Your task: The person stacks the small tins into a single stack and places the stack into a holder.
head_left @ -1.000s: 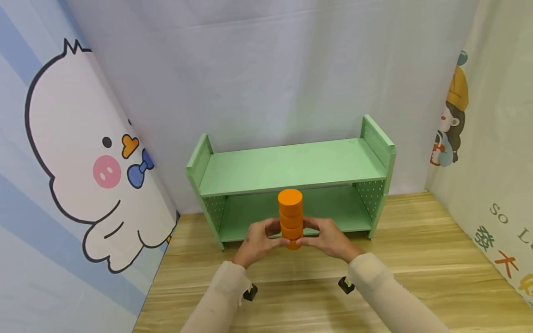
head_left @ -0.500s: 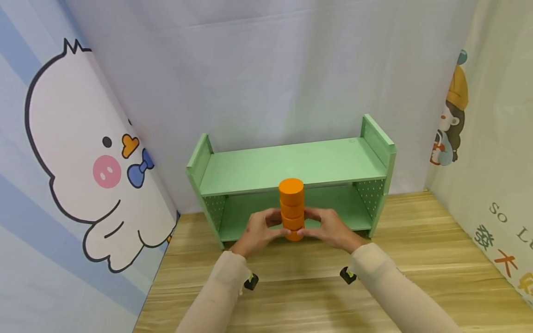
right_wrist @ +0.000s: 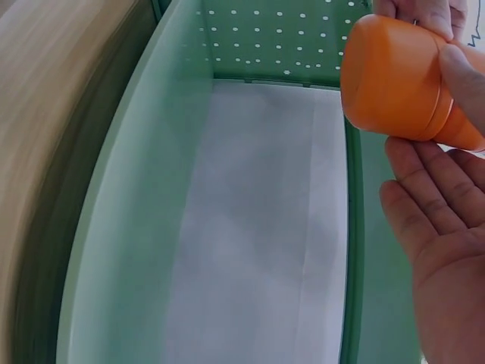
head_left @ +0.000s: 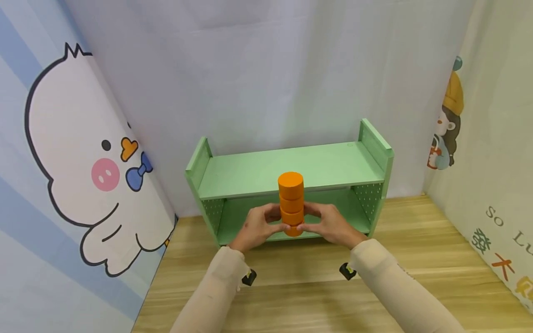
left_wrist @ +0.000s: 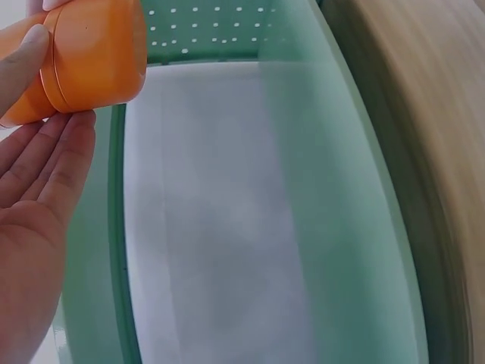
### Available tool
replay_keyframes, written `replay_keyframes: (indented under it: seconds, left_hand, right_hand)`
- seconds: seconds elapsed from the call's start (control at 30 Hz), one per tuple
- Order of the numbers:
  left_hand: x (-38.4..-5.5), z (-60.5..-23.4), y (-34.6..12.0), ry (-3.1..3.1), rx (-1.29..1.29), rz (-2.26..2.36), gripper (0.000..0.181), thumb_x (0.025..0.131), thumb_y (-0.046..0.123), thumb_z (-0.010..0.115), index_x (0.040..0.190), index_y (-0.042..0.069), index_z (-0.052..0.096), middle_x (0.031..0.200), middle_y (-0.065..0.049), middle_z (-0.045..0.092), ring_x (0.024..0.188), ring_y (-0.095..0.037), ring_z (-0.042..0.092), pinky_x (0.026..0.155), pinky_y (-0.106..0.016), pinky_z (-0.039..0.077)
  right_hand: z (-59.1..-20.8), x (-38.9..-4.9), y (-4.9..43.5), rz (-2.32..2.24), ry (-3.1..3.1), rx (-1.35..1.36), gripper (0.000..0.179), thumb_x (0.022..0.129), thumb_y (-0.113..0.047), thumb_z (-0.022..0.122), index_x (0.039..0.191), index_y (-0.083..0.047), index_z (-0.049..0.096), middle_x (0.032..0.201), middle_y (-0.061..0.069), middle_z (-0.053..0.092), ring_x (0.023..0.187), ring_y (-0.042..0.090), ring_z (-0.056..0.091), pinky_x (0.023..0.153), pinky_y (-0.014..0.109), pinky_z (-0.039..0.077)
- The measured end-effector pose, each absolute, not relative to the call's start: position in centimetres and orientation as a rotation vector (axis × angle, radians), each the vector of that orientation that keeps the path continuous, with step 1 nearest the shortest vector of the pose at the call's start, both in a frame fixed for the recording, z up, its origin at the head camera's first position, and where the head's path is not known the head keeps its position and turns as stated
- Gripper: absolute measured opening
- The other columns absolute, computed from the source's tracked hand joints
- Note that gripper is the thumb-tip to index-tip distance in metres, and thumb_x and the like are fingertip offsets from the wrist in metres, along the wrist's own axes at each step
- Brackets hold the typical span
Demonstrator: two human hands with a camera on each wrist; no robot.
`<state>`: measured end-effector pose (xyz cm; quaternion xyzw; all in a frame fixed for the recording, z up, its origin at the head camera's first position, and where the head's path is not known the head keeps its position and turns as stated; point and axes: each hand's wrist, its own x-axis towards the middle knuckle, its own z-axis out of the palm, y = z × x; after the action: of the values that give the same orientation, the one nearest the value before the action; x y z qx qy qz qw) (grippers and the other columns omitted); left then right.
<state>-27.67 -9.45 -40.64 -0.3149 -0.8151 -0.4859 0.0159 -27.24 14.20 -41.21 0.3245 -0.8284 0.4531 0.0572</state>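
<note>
orange stack (head_left: 291,203) raised, hands (head_left: 291,225) clasping, shelf edge (head_left: 291,192) behind

The right wall panel (head_left: 495,185) reads "So L", perhaps cut off.

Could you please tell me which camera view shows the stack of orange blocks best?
The head view: it shows the whole orange stack upright, gripped low down between the left hand and right hand, in front of the green shelf. Each wrist view shows only one end of the stack, close up and cropped.
</note>
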Motion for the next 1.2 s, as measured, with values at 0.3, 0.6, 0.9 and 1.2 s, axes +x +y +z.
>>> replay_keyframes:
  seconds: [0.3,0.6,0.9,1.2]
  left_hand:
    - [-27.9,-39.6,-9.4,-2.553,-0.950,-1.472,0.048,0.085,0.011,0.080,0.129,0.002,0.062,0.124,-0.009,0.068,0.111,-0.022,0.067,0.096,-0.031,0.056]
    - [-28.3,-38.6,-9.4,-2.558,-0.960,-1.459,0.048,0.086,0.012,0.079,0.130,0.002,0.062,0.125,-0.010,0.067,0.112,-0.022,0.066,0.097,-0.039,0.056]
    - [-28.6,-37.6,-9.4,-2.542,-0.982,-1.442,0.049,0.087,0.012,0.078,0.132,0.002,0.061,0.126,-0.010,0.067,0.113,-0.022,0.066,0.096,-0.033,0.056]
    - [-28.9,-36.3,-9.2,-2.534,-0.951,-1.487,0.052,0.088,0.017,0.077,0.136,0.005,0.059,0.129,-0.009,0.066,0.116,-0.023,0.064,0.100,-0.037,0.054]
  right_hand:
    - [-40.4,-27.6,14.2,1.393,-2.502,0.965,0.058,0.087,-0.013,0.079,0.138,0.002,0.056,0.130,0.015,0.065,0.118,0.031,0.062,0.104,0.052,0.049]
    - [-39.4,-27.8,14.1,1.358,-2.502,0.965,0.057,0.087,-0.010,0.079,0.138,0.004,0.056,0.131,0.018,0.063,0.120,0.033,0.061,0.105,0.051,0.048]
    - [-38.5,-28.1,14.2,1.378,-2.473,0.988,0.055,0.088,-0.008,0.077,0.137,0.004,0.056,0.133,0.018,0.062,0.121,0.033,0.060,0.106,0.050,0.048]
    - [-37.1,-28.6,14.3,1.367,-2.474,0.986,0.058,0.088,-0.009,0.076,0.141,0.002,0.054,0.134,0.017,0.062,0.123,0.032,0.059,0.107,0.048,0.047]
